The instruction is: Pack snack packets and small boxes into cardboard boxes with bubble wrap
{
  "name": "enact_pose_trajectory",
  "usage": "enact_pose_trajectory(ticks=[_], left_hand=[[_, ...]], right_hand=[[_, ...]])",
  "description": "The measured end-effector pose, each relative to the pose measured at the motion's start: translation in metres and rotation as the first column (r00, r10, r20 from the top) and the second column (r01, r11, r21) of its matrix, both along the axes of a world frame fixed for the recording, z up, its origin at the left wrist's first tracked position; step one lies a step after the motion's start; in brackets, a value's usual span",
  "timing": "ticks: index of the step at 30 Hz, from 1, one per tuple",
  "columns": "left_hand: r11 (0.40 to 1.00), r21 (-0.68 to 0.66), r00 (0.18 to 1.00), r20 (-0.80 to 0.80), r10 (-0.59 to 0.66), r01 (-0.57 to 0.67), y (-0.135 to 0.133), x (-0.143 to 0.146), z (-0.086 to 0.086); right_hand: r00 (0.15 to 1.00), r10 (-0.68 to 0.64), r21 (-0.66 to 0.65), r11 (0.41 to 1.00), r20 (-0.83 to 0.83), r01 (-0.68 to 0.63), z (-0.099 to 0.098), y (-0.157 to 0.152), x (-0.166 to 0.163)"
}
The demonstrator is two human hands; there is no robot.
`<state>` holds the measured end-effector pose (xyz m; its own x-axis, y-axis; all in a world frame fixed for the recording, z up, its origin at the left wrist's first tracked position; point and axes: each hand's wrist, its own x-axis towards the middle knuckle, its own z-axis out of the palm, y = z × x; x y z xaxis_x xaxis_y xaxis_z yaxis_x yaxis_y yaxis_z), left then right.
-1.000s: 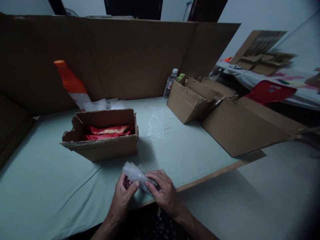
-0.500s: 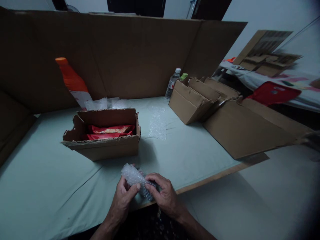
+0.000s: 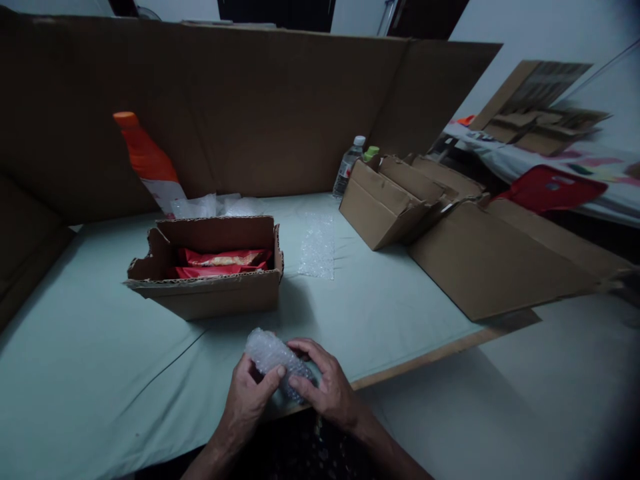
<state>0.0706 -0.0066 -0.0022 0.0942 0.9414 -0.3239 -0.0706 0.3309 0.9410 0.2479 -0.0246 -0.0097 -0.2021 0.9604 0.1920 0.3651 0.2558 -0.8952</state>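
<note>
Near the table's front edge, a rolled piece of bubble wrap (image 3: 273, 353) is held between both hands; whether anything lies inside it cannot be made out. My left hand (image 3: 247, 393) grips its left side, thumb on top. On the right side, my right hand (image 3: 327, 387) closes around it with thumb and fingers. Just beyond the hands stands an open cardboard box (image 3: 230, 300) with red packets (image 3: 220, 267) in it. A flat sheet of bubble wrap (image 3: 317, 247) lies on the cloth to the right of this box.
An orange-topped bottle (image 3: 150, 160) leans at the back left beside crumpled clear wrap (image 3: 205, 207). At the right are a clear water bottle (image 3: 347, 167) and several open cardboard boxes (image 3: 375, 207). A tall cardboard wall (image 3: 280, 107) runs along the back of the cloth-covered table (image 3: 380, 300).
My right fingers have shifted from pinching the wrap's middle to wrapping around its right end, and the wrap looks smoother. The left hand has barely moved.
</note>
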Motion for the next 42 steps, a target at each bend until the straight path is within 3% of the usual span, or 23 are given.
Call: enact_pose_trajectory(ticks=[6,16,21,32,37,42], left_hand=[[1.0,0.012,0.998,-0.055,0.002,-0.002,0.0,0.0,-0.003],[0.996,0.082,0.992,-0.121,0.042,-0.032,-0.002,0.001,-0.014],[0.998,0.054,0.998,-0.053,0.037,-0.034,0.003,-0.003,-0.01],[0.979,0.101,0.978,0.127,0.164,-0.178,0.021,-0.02,0.006],[0.975,0.193,0.988,0.131,0.081,-0.106,0.023,-0.026,0.016],[0.962,0.272,1.0,-0.013,0.026,-0.021,0.02,-0.025,0.018]], right_hand=[[0.993,0.007,-0.03,1.0,0.116,-0.004,-0.007,0.0,-0.003],[0.993,-0.01,-0.054,0.998,0.119,0.017,-0.004,-0.001,-0.006],[0.993,0.04,-0.055,0.998,0.108,-0.034,0.001,0.0,-0.005],[0.989,0.031,-0.065,0.998,0.143,-0.022,0.002,0.002,-0.007],[0.993,0.032,-0.077,0.997,0.115,-0.023,0.001,0.004,-0.007],[0.993,0.028,-0.1,0.995,0.111,-0.017,0.002,0.004,-0.008]])
